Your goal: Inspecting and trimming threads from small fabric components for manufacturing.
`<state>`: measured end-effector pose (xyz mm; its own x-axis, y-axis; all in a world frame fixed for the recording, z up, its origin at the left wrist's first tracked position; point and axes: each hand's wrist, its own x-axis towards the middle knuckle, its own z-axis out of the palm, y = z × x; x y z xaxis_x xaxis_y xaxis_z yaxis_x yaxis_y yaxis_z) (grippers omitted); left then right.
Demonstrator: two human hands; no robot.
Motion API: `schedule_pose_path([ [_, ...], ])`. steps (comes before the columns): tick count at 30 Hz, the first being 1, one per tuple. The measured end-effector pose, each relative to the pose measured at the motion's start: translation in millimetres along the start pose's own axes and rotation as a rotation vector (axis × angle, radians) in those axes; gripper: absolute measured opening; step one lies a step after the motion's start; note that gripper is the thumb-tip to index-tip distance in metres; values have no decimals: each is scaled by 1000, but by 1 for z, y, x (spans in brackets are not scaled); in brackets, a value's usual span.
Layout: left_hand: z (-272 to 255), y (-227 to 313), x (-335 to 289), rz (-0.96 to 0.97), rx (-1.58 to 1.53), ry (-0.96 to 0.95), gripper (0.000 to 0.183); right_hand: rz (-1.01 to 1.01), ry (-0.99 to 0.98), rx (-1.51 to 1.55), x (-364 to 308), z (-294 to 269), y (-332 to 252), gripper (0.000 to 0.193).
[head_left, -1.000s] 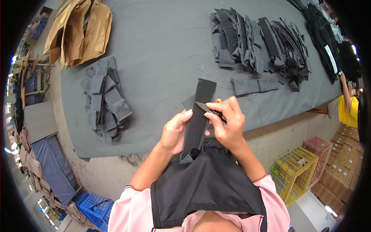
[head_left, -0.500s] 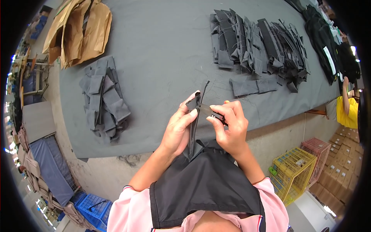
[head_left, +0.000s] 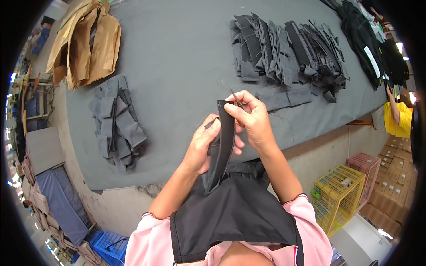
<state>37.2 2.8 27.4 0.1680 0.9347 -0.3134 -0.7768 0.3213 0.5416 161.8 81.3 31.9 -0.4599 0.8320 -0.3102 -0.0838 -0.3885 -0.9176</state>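
Flattened brown paper bags (head_left: 86, 42) are piled at the table's far left corner. Stacked brown cartons (head_left: 396, 175) are seen at the right edge, beyond a yellow crate (head_left: 341, 195) and a pink crate (head_left: 370, 166). No labels, signs or screens can be made out.

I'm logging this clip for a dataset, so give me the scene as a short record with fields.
left hand: grips the dark fabric strip at mid-length
right hand: pinches the strip's top end
small tool: cannot tell
table: grey cover
left of hands: grey fabric pile
far right: dark fabric stacks
far left: brown paper bags
floor: yellow crate
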Motion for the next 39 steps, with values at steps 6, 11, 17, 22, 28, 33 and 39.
schedule_pose_path([
  [6, -4, 3, -1, 56, 32, -16, 56, -450, 304, -563, -20, -1, 12, 27],
  [11, -5, 2, 0, 33, 18, -40, 59, -611, 295, -777, -27, -4, 2, 27],
  [17, 3, 14, -3, -23, 55, -17, 60, -640, 282, -759, -25, -1, 2, 26],
  [22, 2, 18, -4, -29, 255, 101, 51, -427, 181, -454, -28, -2, -1, 24],
  [28, 3, 14, -13, -192, 234, -3, 51, 98, 133, 566, -23, -21, -4, 22],
  [33, 0, 31, -13, -270, 240, -36, 53, -474, 104, -583, -39, -34, -22, 23],
  [39, 1, 35, -16, -364, 283, -87, 51, -630, -68, -955, -36, -46, -30, 28],
])
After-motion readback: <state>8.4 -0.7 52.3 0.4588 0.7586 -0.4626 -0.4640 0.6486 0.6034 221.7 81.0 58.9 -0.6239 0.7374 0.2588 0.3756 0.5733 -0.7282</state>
